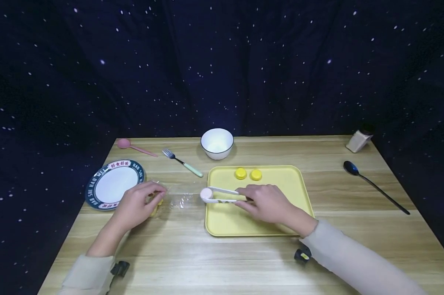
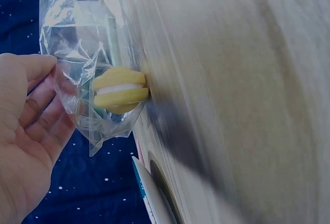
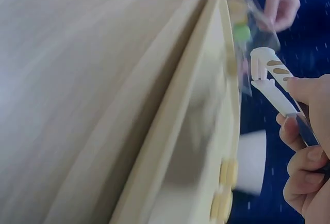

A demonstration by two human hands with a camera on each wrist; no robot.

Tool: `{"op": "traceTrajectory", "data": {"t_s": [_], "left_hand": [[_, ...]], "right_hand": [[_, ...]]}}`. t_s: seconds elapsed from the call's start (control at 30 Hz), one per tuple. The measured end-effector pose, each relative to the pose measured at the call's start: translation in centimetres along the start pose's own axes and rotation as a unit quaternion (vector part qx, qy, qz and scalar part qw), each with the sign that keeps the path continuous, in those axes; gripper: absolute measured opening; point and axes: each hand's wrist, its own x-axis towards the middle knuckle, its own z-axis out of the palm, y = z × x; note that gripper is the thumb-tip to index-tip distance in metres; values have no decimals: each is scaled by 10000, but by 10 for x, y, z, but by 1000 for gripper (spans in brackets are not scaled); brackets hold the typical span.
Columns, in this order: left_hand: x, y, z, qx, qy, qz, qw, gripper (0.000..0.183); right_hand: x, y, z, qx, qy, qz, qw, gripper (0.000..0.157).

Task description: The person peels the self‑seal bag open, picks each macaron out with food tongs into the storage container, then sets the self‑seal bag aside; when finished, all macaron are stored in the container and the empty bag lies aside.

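My left hand (image 1: 137, 205) pinches the edge of a clear plastic bag (image 1: 181, 198) between thumb and fingers. Inside the bag lies a yellow macaron (image 2: 119, 89) with a pale filling, partly hidden by the hand in the head view. Over the left part of the yellow tray (image 1: 251, 229), my right hand (image 1: 267, 201) grips white-tipped tongs (image 1: 222, 201). Between the tong tips is a pale pink macaron (image 1: 206, 193), held near the bag's right end. Two yellow macarons (image 1: 240, 173) sit at the tray's far side.
A blue-rimmed plate (image 1: 92, 192) lies left of the bag. Behind are a pink spoon (image 1: 124, 143), a fork with a green handle (image 1: 193, 169) and a white bowl (image 1: 217, 141). To the right lie a black spoon (image 1: 380, 190) and a dark-capped shaker (image 1: 357, 141).
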Motion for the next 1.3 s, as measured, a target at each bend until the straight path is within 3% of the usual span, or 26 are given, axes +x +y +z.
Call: {"op": "traceTrajectory", "data": {"t_s": [0.43, 0.63, 0.83, 1.07, 1.2, 1.3], "left_hand": [[1, -3, 2, 19, 0, 112, 9999, 9], [1, -2, 1, -14, -52, 64, 10000, 9], [0, -2, 1, -26, -91, -27, 10000, 10], [-1, -2, 1, -53, -96, -13, 9999, 11], [0, -2, 1, -72, -64, 34, 9999, 10], [-1, -2, 0, -68, -62, 45, 9999, 10]], "right_hand": [[-65, 81, -43, -123, 478, 1193, 9916, 45], [-84, 105, -48, -518, 295, 1635, 9847, 47], [-84, 107, -51, -687, -311, 2030, 9763, 55], [-84, 94, -78, -507, -986, 2502, 9618, 69], [-81, 83, -85, -481, -977, 2343, 9660, 64], [-72, 70, -76, -193, -867, 1991, 9759, 53]]}}
